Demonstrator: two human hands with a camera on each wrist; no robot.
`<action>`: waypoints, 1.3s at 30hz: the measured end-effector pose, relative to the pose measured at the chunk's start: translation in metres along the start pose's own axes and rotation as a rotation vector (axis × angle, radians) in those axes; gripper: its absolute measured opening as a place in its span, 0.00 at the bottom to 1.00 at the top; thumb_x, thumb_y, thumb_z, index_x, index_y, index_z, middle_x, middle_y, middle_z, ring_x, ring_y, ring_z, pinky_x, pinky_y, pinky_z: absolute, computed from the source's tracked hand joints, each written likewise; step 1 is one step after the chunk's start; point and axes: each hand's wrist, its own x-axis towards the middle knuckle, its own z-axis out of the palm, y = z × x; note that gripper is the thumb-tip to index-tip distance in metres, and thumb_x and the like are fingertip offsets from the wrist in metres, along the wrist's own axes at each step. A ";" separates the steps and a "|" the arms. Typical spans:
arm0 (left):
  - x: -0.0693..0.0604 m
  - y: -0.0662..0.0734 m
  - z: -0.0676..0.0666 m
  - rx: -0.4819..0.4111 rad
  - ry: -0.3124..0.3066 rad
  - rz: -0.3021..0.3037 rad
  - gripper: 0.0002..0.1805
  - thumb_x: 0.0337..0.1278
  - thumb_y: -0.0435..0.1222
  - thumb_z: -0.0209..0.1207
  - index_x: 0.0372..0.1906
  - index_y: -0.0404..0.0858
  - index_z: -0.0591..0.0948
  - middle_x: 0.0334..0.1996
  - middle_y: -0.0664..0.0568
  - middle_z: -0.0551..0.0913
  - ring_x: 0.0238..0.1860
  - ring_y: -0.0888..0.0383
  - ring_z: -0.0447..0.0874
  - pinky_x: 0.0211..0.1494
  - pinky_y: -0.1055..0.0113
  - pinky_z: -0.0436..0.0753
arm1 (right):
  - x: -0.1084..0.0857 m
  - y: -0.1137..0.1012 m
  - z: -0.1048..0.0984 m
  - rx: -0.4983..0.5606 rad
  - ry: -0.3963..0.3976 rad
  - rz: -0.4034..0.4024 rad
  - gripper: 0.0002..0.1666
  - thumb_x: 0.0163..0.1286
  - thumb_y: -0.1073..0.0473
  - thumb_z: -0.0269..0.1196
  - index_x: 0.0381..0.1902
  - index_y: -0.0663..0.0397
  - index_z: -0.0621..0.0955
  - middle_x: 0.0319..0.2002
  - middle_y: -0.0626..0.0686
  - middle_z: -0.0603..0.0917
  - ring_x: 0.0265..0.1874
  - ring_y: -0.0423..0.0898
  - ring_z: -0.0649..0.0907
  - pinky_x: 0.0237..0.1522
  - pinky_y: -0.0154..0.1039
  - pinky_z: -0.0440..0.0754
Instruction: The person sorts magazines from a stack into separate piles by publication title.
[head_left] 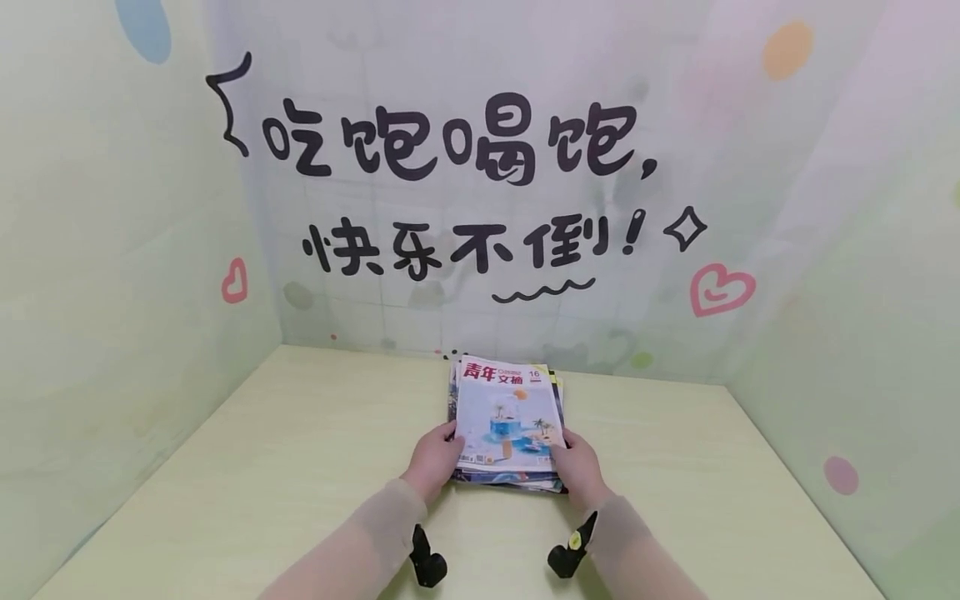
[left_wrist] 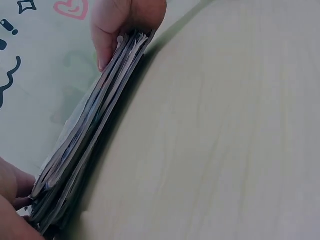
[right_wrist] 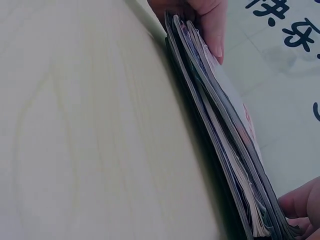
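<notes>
A stack of thin paper magazines with layered, slightly uneven edges (head_left: 507, 425) is at the pale yellow wood-grained table (head_left: 300, 483), its far end toward the back wall; whether its underside touches the table cannot be told. Topmost lies 1 pale blue printed magazine (head_left: 480, 412) with red Chinese title characters, the number 16 and palm trees on its cover.

At the stack's left edge, the bare left hand (head_left: 435, 458) grips it, thumb over the cover; at its right edge, the bare right hand (head_left: 582, 471) does the same. Nearer the wearer than the stack are 2 pale beige long sleeves (head_left: 352, 542), each with 1 small black device (head_left: 429, 560) at the cuff. Beyond the stack rises the pale printed wall (head_left: 450, 325), bearing 2 lines of black Chinese lettering (head_left: 465, 142). To the stack's upper right is a pink outlined heart (head_left: 722, 290).
</notes>
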 end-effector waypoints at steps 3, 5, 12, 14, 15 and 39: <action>-0.002 0.004 0.003 0.027 0.045 0.018 0.27 0.66 0.33 0.51 0.68 0.30 0.66 0.68 0.35 0.64 0.67 0.38 0.62 0.69 0.46 0.61 | 0.000 0.001 0.000 -0.013 0.017 -0.020 0.31 0.73 0.62 0.48 0.71 0.66 0.60 0.63 0.67 0.71 0.49 0.52 0.79 0.49 0.47 0.80; -0.003 0.007 0.005 0.083 0.094 0.025 0.27 0.63 0.33 0.54 0.66 0.30 0.69 0.67 0.36 0.64 0.67 0.37 0.60 0.69 0.45 0.61 | 0.000 0.002 0.000 -0.022 0.026 -0.023 0.31 0.72 0.63 0.48 0.71 0.67 0.60 0.64 0.68 0.69 0.52 0.53 0.77 0.53 0.49 0.77; -0.002 0.014 0.009 0.200 0.167 0.000 0.27 0.58 0.31 0.56 0.64 0.32 0.72 0.64 0.38 0.64 0.62 0.40 0.59 0.66 0.45 0.64 | 0.000 0.002 0.001 -0.004 0.016 -0.022 0.33 0.72 0.64 0.46 0.72 0.68 0.56 0.68 0.69 0.62 0.61 0.59 0.70 0.61 0.55 0.70; -0.002 0.016 0.009 0.181 0.134 0.022 0.27 0.59 0.30 0.55 0.65 0.30 0.71 0.64 0.37 0.66 0.63 0.41 0.63 0.66 0.47 0.67 | 0.001 0.003 0.001 -0.003 0.015 -0.018 0.33 0.72 0.64 0.46 0.73 0.68 0.55 0.70 0.69 0.60 0.65 0.61 0.66 0.64 0.56 0.66; -0.002 0.018 0.009 0.165 0.113 0.028 0.27 0.60 0.30 0.54 0.66 0.29 0.69 0.65 0.36 0.66 0.63 0.41 0.64 0.66 0.48 0.67 | 0.001 0.003 0.001 -0.003 0.015 -0.013 0.34 0.72 0.64 0.46 0.73 0.68 0.55 0.70 0.69 0.59 0.66 0.61 0.65 0.65 0.57 0.65; -0.004 0.022 0.004 -0.558 -0.119 -0.120 0.31 0.65 0.21 0.43 0.73 0.28 0.52 0.59 0.30 0.69 0.46 0.49 0.80 0.46 0.64 0.84 | 0.004 -0.027 -0.026 0.075 -0.037 0.042 0.29 0.68 0.65 0.53 0.65 0.72 0.66 0.51 0.66 0.77 0.38 0.48 0.79 0.41 0.39 0.78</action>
